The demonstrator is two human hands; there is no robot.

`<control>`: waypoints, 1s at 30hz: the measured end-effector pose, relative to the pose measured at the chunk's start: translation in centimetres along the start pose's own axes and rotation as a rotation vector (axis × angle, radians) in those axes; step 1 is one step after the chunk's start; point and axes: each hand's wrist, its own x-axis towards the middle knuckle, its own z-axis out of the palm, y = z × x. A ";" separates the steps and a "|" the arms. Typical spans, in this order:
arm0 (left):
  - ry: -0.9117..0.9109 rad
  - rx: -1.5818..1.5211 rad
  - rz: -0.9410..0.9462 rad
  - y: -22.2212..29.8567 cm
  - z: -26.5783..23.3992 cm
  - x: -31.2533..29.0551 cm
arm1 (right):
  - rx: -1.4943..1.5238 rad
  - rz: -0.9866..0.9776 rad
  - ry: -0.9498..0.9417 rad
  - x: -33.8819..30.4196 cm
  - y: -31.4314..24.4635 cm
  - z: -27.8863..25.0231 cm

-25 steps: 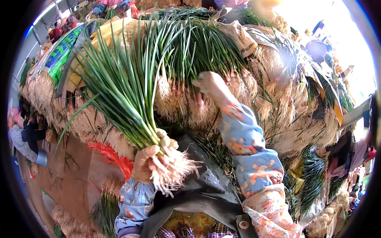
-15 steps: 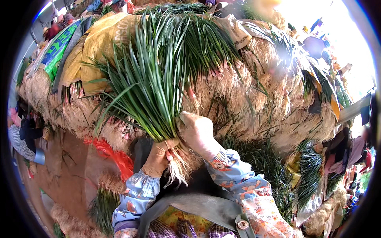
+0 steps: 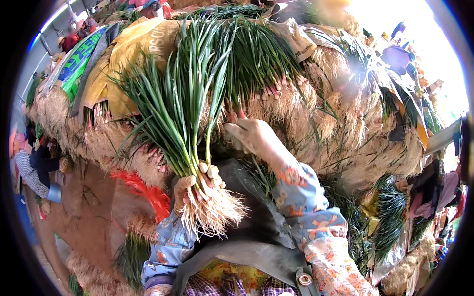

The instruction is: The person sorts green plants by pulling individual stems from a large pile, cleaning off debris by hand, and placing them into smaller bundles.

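Observation:
My left hand (image 3: 181,188) is closed around a bunch of green garlic (image 3: 185,118) near its root end. The long flat leaves fan up and away, and pale roots (image 3: 212,212) hang below the fingers. To the right, my right hand (image 3: 260,142) has its fingers stretched leftward, apart from the bunch, with nothing visible in them. Its fingertips are close to the pinkish stalk ends at the near edge of a large heap of green garlic (image 3: 261,61). The undersides of those fingers are partly hidden and blurred.
Yellow sacking (image 3: 140,42) and a green-blue sack (image 3: 79,61) cover the heap's left part. Loose greens (image 3: 390,212) lie at the right. A red plastic sheet (image 3: 143,195) and another bundle (image 3: 133,254) lie at the left. A dark apron (image 3: 247,256) covers my lap.
My right hand has left the bunch and moved up and right toward the heap. The left hand still holds the bunch, now with its fingers and the spread roots turned into view.

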 end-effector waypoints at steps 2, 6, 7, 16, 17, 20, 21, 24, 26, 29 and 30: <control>0.020 0.010 0.044 0.8 0.9 -0.9 | 0.469 0.216 -0.267 1.6 -3.8 1.6; -0.207 -0.011 0.060 1.9 0.7 -1.2 | 0.595 0.182 -0.280 0.6 -1.0 4.0; -0.389 -0.098 0.047 2.8 0.3 -1.1 | 0.533 0.176 -0.115 0.3 -0.2 4.2; 0.055 0.196 0.132 4.1 2.9 -0.2 | -0.786 0.149 0.406 10.4 3.8 2.3; 0.109 0.246 0.117 3.4 1.6 -0.6 | -0.568 0.145 0.437 10.0 3.1 2.4; 0.185 0.099 -0.010 1.7 1.0 -1.9 | 0.312 0.236 0.233 5.8 2.6 0.5; 0.245 0.152 -0.047 1.2 1.4 -1.6 | 0.668 0.278 0.266 3.2 3.0 1.2; 0.373 0.268 -0.078 0.3 1.7 -1.3 | 0.602 0.443 0.137 -2.1 0.3 3.7; 0.329 0.240 -0.063 0.4 1.6 -1.4 | 0.610 0.435 0.014 -3.1 -1.2 3.1; 0.217 0.194 0.059 0.2 2.7 -1.2 | 0.763 0.403 0.041 -3.0 1.7 2.5; 0.155 0.164 0.059 0.4 3.1 -0.9 | 0.857 0.354 0.023 -3.4 3.4 2.0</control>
